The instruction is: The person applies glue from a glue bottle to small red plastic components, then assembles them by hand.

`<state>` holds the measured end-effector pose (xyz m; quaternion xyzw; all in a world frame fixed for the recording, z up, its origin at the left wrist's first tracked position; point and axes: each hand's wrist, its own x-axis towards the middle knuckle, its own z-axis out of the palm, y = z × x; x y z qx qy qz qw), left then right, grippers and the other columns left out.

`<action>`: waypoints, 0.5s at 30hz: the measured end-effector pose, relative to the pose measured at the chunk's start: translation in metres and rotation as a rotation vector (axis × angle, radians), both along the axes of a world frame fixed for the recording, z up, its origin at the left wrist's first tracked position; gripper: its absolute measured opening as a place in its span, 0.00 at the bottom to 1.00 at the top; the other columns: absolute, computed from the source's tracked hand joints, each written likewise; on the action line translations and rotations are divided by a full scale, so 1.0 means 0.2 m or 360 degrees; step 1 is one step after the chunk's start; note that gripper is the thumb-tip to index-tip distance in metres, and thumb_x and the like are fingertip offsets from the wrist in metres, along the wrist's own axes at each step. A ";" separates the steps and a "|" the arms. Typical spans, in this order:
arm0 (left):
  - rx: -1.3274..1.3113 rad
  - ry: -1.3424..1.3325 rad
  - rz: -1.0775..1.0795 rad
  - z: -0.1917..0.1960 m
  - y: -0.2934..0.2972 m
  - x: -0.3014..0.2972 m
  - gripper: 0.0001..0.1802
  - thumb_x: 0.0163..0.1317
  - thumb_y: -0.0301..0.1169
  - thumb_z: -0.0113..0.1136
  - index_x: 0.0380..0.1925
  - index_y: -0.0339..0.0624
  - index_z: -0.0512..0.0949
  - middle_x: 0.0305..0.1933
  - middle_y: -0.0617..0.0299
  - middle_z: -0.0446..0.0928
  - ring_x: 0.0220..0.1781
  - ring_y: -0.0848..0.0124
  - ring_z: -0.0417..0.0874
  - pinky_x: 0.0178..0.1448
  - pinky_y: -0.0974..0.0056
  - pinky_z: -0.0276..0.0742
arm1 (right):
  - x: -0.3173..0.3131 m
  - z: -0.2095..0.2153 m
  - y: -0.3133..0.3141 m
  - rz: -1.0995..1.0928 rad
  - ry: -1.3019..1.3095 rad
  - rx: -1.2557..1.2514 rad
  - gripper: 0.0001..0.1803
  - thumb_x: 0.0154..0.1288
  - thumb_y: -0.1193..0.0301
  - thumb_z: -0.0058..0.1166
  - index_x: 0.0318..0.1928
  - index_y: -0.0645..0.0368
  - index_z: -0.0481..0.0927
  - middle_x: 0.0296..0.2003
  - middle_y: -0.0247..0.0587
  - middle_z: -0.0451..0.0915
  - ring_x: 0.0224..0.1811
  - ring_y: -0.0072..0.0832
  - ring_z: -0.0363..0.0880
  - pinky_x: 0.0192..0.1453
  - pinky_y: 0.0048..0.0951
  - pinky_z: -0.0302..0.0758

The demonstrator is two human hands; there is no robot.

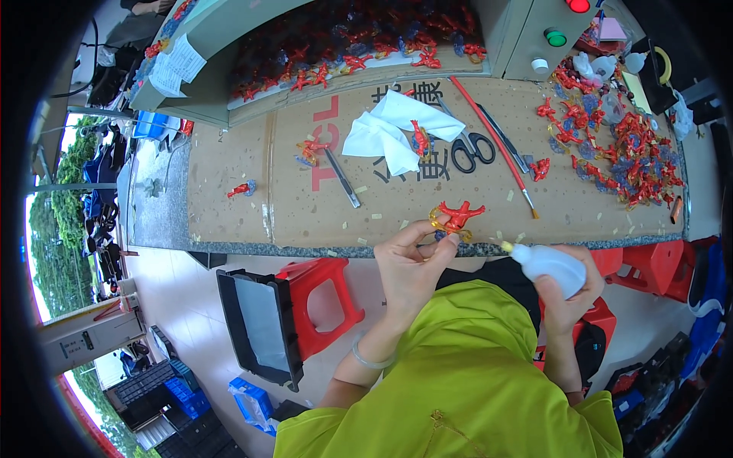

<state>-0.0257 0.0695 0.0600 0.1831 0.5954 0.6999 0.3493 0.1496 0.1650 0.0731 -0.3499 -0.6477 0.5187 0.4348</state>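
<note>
Just over the table's front edge, my left hand (416, 258) pinches a small red figurine (461, 214) with translucent yellow and purplish parts. In my right hand (569, 294) is a white squeeze bottle (551, 267), tilted so that its yellowish nozzle points left. A gap separates the nozzle from the figurine. Beyond my hands, a white cloth (385, 133) lies crumpled, with another red figurine (421, 139) on it. Tweezers (342, 178) lie left of the cloth beside a further figurine (311, 150). To the cloth's right are black-handled scissors (473, 153) and a red-handled brush (495, 137).
A heap of red figurines (637, 156) covers the table's right end. At the back, an open-fronted box (217, 103) holds many more. One figurine (242, 189) lies at the left on the cardboard sheet (229, 221). Below stand a red stool (324, 305) and a black bin (263, 324).
</note>
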 end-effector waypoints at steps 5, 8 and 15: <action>0.0047 -0.0102 -0.0048 0.01 -0.01 -0.02 0.10 0.55 0.13 0.59 0.39 0.26 0.78 0.38 0.54 0.81 0.42 0.71 0.82 0.46 0.71 0.80 | 0.09 -0.05 0.11 0.0113 0.0315 -0.0573 0.23 0.52 0.73 0.56 0.49 0.72 0.76 0.38 0.52 0.81 0.37 0.31 0.82 0.44 0.27 0.77; 0.0083 -0.0257 -0.0130 0.02 -0.01 -0.04 0.09 0.56 0.14 0.58 0.39 0.27 0.78 0.39 0.53 0.81 0.42 0.70 0.83 0.47 0.70 0.78 | 0.07 -0.11 0.16 -0.0049 0.0212 -0.0443 0.23 0.54 0.74 0.55 0.51 0.72 0.75 0.44 0.52 0.80 0.45 0.32 0.80 0.50 0.28 0.74; 0.0054 -0.0407 -0.0135 0.05 -0.01 -0.04 0.11 0.56 0.16 0.50 0.39 0.28 0.78 0.36 0.46 0.82 0.39 0.63 0.84 0.47 0.62 0.79 | 0.11 -0.38 0.30 -0.0282 -0.0065 -0.0210 0.19 0.59 0.82 0.55 0.52 0.69 0.73 0.51 0.49 0.77 0.51 0.27 0.75 0.57 0.26 0.70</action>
